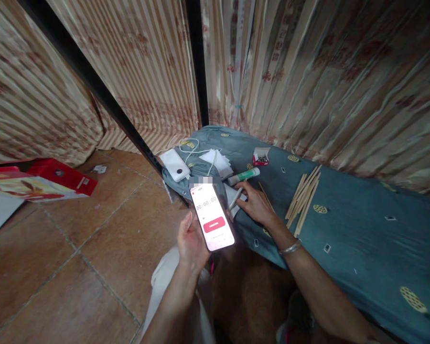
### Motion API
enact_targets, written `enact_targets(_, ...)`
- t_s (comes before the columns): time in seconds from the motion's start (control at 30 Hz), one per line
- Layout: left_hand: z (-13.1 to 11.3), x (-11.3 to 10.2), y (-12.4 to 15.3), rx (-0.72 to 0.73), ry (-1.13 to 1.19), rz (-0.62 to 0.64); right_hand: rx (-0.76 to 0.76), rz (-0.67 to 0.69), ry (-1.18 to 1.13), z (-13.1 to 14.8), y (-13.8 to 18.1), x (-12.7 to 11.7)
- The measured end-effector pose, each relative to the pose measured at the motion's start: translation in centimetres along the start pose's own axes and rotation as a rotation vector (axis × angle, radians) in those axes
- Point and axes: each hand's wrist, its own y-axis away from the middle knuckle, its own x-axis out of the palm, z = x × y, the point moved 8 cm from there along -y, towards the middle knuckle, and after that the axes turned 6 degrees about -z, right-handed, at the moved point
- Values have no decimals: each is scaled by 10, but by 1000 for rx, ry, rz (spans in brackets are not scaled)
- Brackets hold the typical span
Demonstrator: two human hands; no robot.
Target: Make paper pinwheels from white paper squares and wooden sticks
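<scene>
My left hand (192,241) is closed around a phone (213,224). Its lit screen shows a row of zeros like a timer and a red button. Over the near edge of the blue-green cloth, my right hand (252,203) pinches a slim whitish stick-like object (235,198); its exact kind is unclear. White paper (232,193) lies beneath that hand. Just beyond the fingers rests a white and green tube (243,176). Behind the tube stands an open small red box (261,156) with tiny dark pieces inside.
Several thin wooden sticks (303,200) lie right of my right hand on the patterned cloth (361,229). A white power bank (175,165) with a cable (190,152) sits at the far left corner. Dark poles (129,126) rise before striped curtains (146,71). A red carton (57,177) is on the tiled floor.
</scene>
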Motion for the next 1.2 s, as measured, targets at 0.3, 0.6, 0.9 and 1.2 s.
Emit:
enact_targets(0.3,1,0,1,6,-10,-17,-89,64,120,5,16,-2)
enact_targets(0.6,1,2,3,1,-3,-41,-221,80,285,28,14,16)
enact_targets(0.9,1,0,1,-1,14,-60,-196,-52,205,33,26,-4)
enact_targets(1.2,3,1,1,-21,-21,-57,65,-91,29,23,20,-53)
